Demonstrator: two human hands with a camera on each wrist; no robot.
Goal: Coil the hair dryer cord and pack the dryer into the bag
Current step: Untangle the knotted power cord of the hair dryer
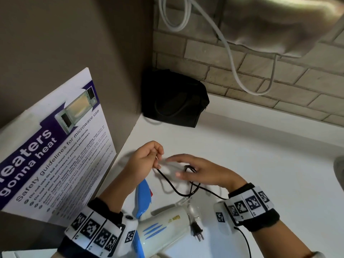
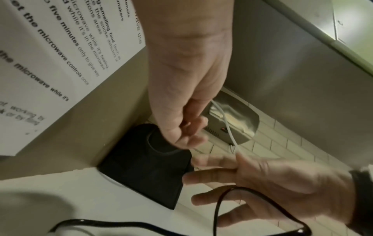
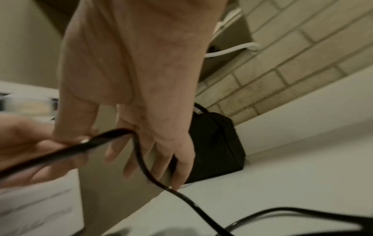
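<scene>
A white and blue hair dryer (image 1: 162, 226) lies on the white counter (image 1: 270, 146) near its front edge, between my wrists. Its plug (image 1: 197, 231) rests beside the barrel. The black cord (image 1: 173, 189) runs from the dryer up to both hands. My left hand (image 1: 150, 157) pinches the cord with curled fingers. My right hand (image 1: 202, 174) is spread with straight fingers, and a loop of cord (image 3: 139, 151) hangs hooked over them. The black bag (image 1: 175, 99) sits in the back corner, beyond both hands; whether it is zipped I cannot tell.
A microwave safety poster (image 1: 55, 146) leans on the left wall close to my left arm. A white cable (image 1: 232, 58) hangs down the brick wall (image 1: 242, 75) from a metal appliance (image 1: 279, 21) at the top right. Bare counter stretches to the right.
</scene>
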